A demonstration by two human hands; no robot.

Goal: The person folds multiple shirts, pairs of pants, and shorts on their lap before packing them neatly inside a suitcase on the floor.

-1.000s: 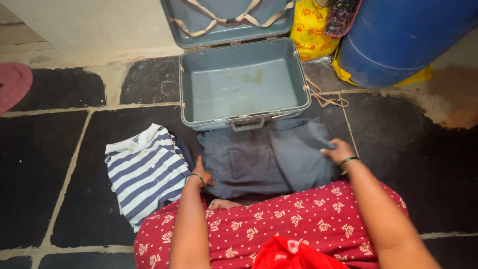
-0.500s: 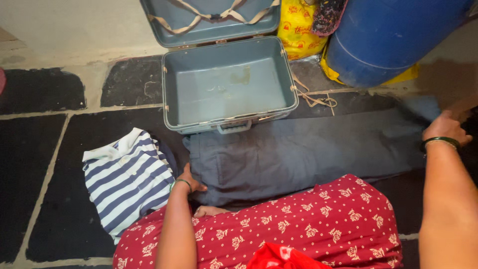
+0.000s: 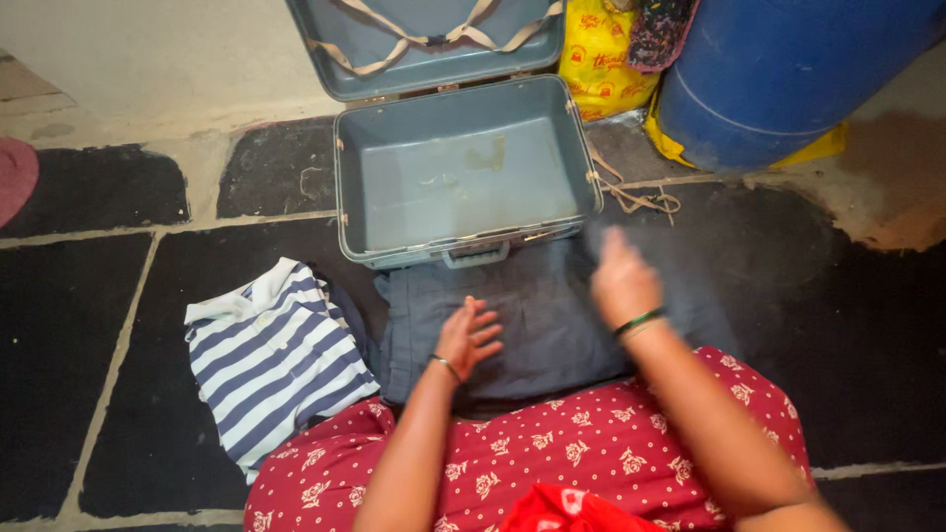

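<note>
Grey trousers [image 3: 532, 325] lie folded on the dark stone floor, in front of an open grey suitcase [image 3: 463, 246]. My left hand [image 3: 468, 335] rests flat on the trousers' left part, fingers spread. My right hand [image 3: 621, 281] is motion-blurred over their right part and seems to grip the trouser leg's fabric, which trails in a blur to its right. A folded blue-and-white striped shirt [image 3: 271, 360] lies on the floor left of the trousers. My lap is covered by red flowered cloth [image 3: 591, 453].
The suitcase's lid [image 3: 424, 39] stands up against the wall, straps crossed inside. A blue barrel [image 3: 788, 69] and a yellow bag [image 3: 606, 54] stand at the back right. Loose straps [image 3: 641, 202] lie by the suitcase's right corner. A pink mat edge [image 3: 15, 177] shows far left.
My right hand swept back left from far right, bringing the stretched-out trouser leg over the rest. My left hand moved from the trousers' left edge onto them and spread its fingers.
</note>
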